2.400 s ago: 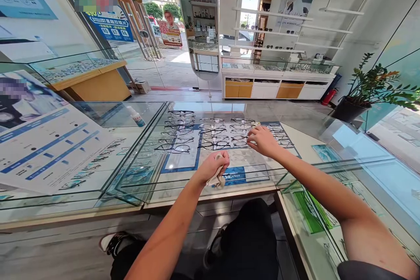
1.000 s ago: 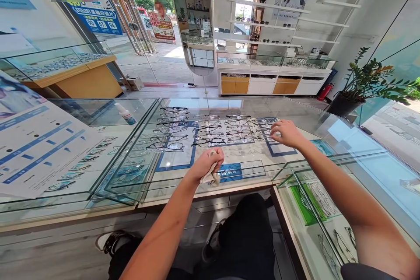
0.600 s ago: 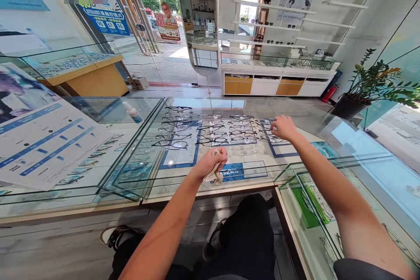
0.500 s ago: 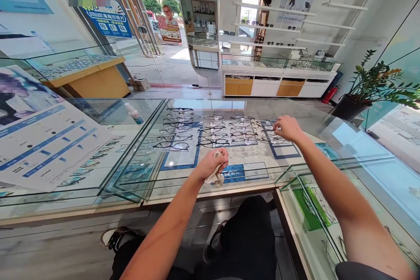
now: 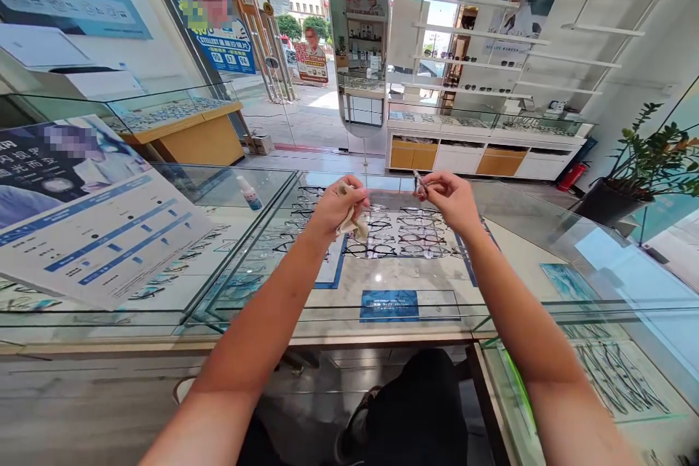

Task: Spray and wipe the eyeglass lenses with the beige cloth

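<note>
Both hands raised above the glass display case [image 5: 507, 226], close together but not touching. Left hand [image 5: 333, 207] is closed around a pale, crumpled cloth [image 5: 352, 222]; a fold of it hangs below the palm, and a corner sticks up between thumb and forefinger. Right hand [image 5: 451, 198] is pinched shut on a pair of glasses [image 5: 419, 183], thumb and fingertips on the frame at its near end. The frame is thin and pale, hard to make out against the bright floor behind; it points toward the left hand. Whether it touches the cloth, I cannot tell.

Beneath the hands, inside the case, rows of spectacle frames [image 5: 407, 237] lie on a white surface edged in blue. A blue label card [image 5: 389, 304] sits nearer the person, apart from the rows. A small spray bottle [image 5: 250, 193] stands on the glass top of the neighbouring case to the left. A large printed poster [image 5: 92, 233] lies further left, tilted. An oval standing mirror [image 5: 359, 44] is across the room beyond the hands, white wall shelves [image 5: 491, 62] to its right, and a potted plant [image 5: 644, 160] at far right. The person's dark-clad knees show at bottom centre.
</note>
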Action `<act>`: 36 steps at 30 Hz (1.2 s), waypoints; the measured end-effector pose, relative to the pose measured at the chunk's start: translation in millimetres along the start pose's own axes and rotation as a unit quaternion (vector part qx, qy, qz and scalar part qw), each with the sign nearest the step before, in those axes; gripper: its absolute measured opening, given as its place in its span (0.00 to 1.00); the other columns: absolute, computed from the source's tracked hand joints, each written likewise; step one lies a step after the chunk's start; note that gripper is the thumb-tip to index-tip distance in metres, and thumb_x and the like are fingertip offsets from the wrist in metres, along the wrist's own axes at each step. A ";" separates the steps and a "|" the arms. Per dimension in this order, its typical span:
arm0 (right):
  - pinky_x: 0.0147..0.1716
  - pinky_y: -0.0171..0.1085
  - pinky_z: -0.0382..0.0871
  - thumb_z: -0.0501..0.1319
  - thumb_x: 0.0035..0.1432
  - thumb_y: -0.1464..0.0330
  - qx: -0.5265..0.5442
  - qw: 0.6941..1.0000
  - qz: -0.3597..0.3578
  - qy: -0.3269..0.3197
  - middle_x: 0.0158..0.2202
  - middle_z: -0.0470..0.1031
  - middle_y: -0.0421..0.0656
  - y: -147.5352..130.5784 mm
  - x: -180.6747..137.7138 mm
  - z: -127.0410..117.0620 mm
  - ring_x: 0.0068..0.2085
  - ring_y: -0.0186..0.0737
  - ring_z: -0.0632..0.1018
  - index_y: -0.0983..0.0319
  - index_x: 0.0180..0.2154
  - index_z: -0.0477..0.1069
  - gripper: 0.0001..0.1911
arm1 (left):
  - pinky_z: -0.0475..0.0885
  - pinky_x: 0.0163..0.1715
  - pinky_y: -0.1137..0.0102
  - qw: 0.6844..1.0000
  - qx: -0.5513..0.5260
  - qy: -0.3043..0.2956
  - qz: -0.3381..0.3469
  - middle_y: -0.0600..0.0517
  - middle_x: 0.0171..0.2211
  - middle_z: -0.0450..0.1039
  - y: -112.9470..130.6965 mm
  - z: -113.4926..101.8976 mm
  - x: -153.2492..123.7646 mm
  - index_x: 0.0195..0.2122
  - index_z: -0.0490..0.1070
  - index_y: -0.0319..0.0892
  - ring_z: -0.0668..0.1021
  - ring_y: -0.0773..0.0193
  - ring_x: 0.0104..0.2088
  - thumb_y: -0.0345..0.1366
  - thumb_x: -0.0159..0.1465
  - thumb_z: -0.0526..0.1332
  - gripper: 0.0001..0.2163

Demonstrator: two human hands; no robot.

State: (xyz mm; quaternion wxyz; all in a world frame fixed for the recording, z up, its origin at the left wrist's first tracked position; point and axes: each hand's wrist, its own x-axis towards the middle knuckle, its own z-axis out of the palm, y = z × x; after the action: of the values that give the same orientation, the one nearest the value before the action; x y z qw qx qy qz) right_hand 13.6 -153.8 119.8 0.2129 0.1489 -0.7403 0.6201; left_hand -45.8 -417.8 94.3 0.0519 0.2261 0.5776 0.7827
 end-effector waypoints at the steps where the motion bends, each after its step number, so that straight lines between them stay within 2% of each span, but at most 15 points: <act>1: 0.46 0.45 0.78 0.72 0.56 0.60 0.001 1.000 -0.024 0.002 0.33 0.84 0.41 5.7 8.3 16.6 0.37 0.43 0.84 0.57 0.39 0.78 0.12 | 0.52 0.17 0.73 1.000 0.008 0.002 0.002 0.57 0.23 0.75 -0.6 -5.8 13.4 0.34 0.65 0.44 0.64 0.75 0.15 0.46 0.55 0.78 0.22; 3: 0.49 0.46 0.78 0.70 0.58 0.61 0.004 0.998 -0.060 0.003 0.39 0.85 0.42 18.7 23.8 45.0 0.41 0.43 0.84 0.57 0.40 0.78 0.09 | 0.52 0.17 0.73 1.000 0.021 0.004 0.002 0.56 0.23 0.76 -6.0 -16.1 30.7 0.35 0.66 0.44 0.64 0.74 0.15 0.46 0.55 0.78 0.22; 5: 0.52 0.47 0.77 0.66 0.61 0.61 0.008 0.997 -0.075 -0.002 0.42 0.86 0.43 32.1 35.4 66.2 0.43 0.44 0.84 0.56 0.42 0.79 0.08 | 0.53 0.17 0.73 0.999 0.033 0.006 0.002 0.55 0.23 0.76 -13.3 -24.8 36.0 0.34 0.67 0.43 0.64 0.74 0.15 0.46 0.55 0.78 0.21; 10: 0.54 0.47 0.76 0.63 0.66 0.62 0.036 0.997 -0.067 0.014 0.45 0.86 0.44 59.0 34.6 90.9 0.45 0.46 0.84 0.56 0.42 0.81 0.09 | 0.54 0.17 0.73 0.999 0.052 0.011 -0.013 0.57 0.25 0.72 -20.9 -40.5 27.4 0.33 0.70 0.43 0.63 0.74 0.17 0.49 0.57 0.76 0.18; 16: 0.52 0.48 0.76 0.65 0.64 0.59 0.058 0.998 -0.014 0.001 0.44 0.87 0.44 64.2 17.9 91.7 0.45 0.48 0.83 0.55 0.39 0.84 0.10 | 0.56 0.20 0.72 0.994 0.106 0.014 -0.009 0.59 0.21 0.64 -27.0 -47.1 28.5 0.34 0.73 0.43 0.63 0.71 0.19 0.51 0.62 0.73 0.17; 21: 0.54 0.48 0.74 0.68 0.62 0.57 0.107 0.994 0.024 -0.011 0.45 0.87 0.43 65.5 18.8 91.9 0.48 0.48 0.82 0.54 0.39 0.85 0.11 | 0.62 0.25 0.72 0.994 0.112 -0.011 -0.006 0.54 0.29 0.73 -34.3 -40.4 26.6 0.35 0.74 0.43 0.68 0.69 0.25 0.52 0.62 0.72 0.17; 28: 0.54 0.45 0.74 0.67 0.63 0.56 0.163 0.985 0.057 -0.029 0.46 0.85 0.41 71.8 17.4 93.9 0.47 0.46 0.81 0.53 0.41 0.84 0.11 | 0.60 0.24 0.71 0.995 0.095 -0.022 -0.013 0.56 0.23 0.68 -32.1 -27.3 21.8 0.33 0.73 0.43 0.66 0.69 0.23 0.53 0.61 0.73 0.19; 36: 0.54 0.44 0.75 0.67 0.62 0.55 0.157 0.985 0.069 -0.028 0.50 0.85 0.42 72.8 19.8 91.6 0.52 0.47 0.82 0.54 0.43 0.83 0.13 | 0.58 0.22 0.71 0.998 0.054 -0.031 -0.020 0.52 0.30 0.76 -34.6 -22.9 22.4 0.33 0.72 0.42 0.66 0.70 0.22 0.51 0.60 0.71 0.17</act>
State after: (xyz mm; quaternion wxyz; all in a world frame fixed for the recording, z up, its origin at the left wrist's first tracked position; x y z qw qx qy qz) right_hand -50.7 -229.2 54.7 0.1230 0.1467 -0.6478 0.7373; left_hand -81.5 -419.0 63.5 0.0734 0.2413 0.6217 0.7415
